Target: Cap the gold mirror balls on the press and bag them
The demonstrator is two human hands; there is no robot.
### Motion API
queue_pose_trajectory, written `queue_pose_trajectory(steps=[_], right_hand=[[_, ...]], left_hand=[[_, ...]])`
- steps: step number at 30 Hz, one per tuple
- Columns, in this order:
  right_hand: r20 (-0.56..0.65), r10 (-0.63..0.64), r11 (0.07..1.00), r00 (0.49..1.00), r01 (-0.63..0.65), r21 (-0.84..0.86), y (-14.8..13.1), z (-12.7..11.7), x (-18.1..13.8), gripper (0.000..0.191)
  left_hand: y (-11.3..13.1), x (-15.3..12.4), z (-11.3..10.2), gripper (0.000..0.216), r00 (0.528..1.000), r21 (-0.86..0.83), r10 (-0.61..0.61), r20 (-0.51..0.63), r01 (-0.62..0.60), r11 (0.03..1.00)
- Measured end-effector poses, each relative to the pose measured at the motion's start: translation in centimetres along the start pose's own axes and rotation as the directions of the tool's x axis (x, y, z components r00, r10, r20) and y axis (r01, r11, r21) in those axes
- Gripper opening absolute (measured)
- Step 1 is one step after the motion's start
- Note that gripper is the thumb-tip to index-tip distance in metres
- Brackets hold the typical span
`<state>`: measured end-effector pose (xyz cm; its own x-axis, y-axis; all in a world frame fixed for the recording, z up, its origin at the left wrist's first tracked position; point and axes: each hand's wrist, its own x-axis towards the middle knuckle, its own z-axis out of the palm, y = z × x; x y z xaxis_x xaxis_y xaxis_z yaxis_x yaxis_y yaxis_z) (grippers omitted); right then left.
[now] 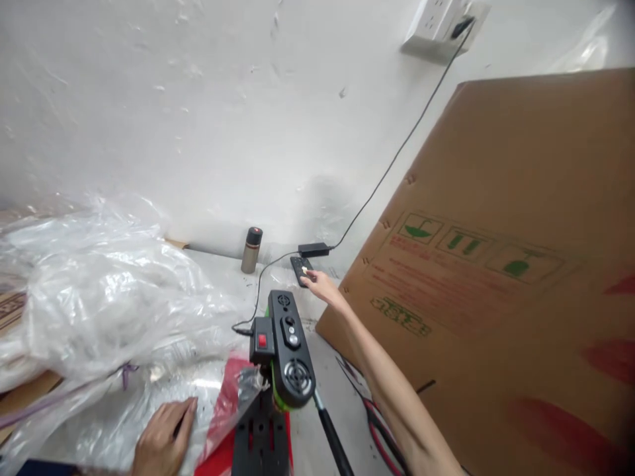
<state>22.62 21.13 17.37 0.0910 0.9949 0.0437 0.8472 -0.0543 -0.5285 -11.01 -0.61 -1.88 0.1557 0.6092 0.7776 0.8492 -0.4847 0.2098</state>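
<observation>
Clear plastic film (114,284) lies crumpled and glossy, full of bright creases. The upright device (292,344) has a matt black plastic-looking housing — smooth, with shiny silvery rings in its lower grille (297,377) — and its switch (262,340) is red plastic. Brown cardboard, matt and flat-faced, makes up the box (496,165). The white wall (198,132) looks painted, with a soft sheen, rough in spots. The flask (251,258) has a metallic-looking body; the adapter (313,250) is black plastic, the socket (436,20) smooth white plastic.
</observation>
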Motion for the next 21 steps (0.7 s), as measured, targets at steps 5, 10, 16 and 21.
queue_pose_trajectory(steps=[5, 10, 16, 21], right_hand=[[0.132, -0.112, 0.993, 0.985, 0.114, -0.013, 3.9, -1.8, -12.3, 0.047], [0.365, -0.13, 0.991, 0.922, 0.136, 0.01, 8.4, 0.2, -24.5, 0.052], [0.353, -0.15, 0.973, 0.923, 0.075, 0.218, 7.4, 7.3, -33.4, 0.042], [0.175, 0.039, 0.949, 0.984, -0.091, 0.3, 5.3, 12.5, -34.1, 0.047]], left_hand=[[0.0, -0.3, -1.4, 0.032, 0.98, -0.149, -0.165, 0.111, 0.181, 0.972], [2.3, -1.9, -4.6, 0.027, 0.985, -0.217, -0.053, 0.165, 0.089, 0.972], [5.4, -2.9, -5.8, 0.026, 0.976, -0.274, 0.103, 0.194, -0.046, 0.961], [6.0, -4.0, -4.8, 0.033, 0.957, -0.241, -0.04, 0.286, 0.113, 0.964]])
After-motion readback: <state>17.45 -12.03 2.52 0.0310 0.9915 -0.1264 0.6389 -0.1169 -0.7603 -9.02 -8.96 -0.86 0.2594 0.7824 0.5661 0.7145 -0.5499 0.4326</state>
